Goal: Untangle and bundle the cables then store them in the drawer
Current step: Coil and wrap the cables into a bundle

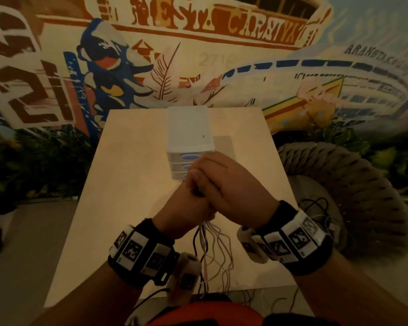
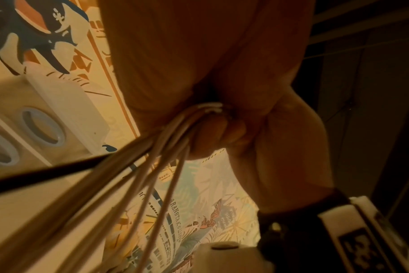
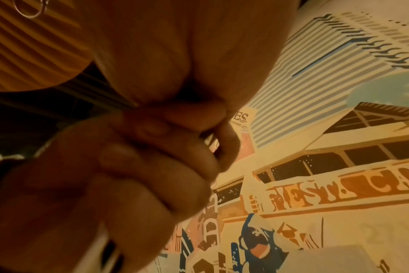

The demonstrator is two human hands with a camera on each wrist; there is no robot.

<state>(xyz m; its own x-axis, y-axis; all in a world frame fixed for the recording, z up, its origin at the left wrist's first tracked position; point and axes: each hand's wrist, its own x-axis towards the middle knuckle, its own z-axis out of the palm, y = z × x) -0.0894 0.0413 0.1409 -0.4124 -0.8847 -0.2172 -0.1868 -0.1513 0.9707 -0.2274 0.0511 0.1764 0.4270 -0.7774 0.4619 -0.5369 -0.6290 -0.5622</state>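
Cables [image 1: 210, 241] gathered, not yet bundled: both left hand [image 1: 186, 208] and right hand [image 1: 231, 184] clasped tight around one end, loose strands trailing below wrists over bench [image 1: 118, 184]; drawer unit [image 1: 190, 137] just beyond knuckles, seemingly closed; tying and storing outstanding.

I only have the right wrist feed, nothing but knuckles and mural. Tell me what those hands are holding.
Observer: The left hand grips a bunch of cables, mostly white strands with one black, hanging below the fists.
Operator: Report the right hand.
Observer: The right hand is clasped over the left at the top of that bunch, fingers curled.
Operator: Give me the drawer status.
Observer: The white drawer unit stands on the table just beyond the hands; the drawer fronts that show look closed, the lower ones partly hidden by the hands.
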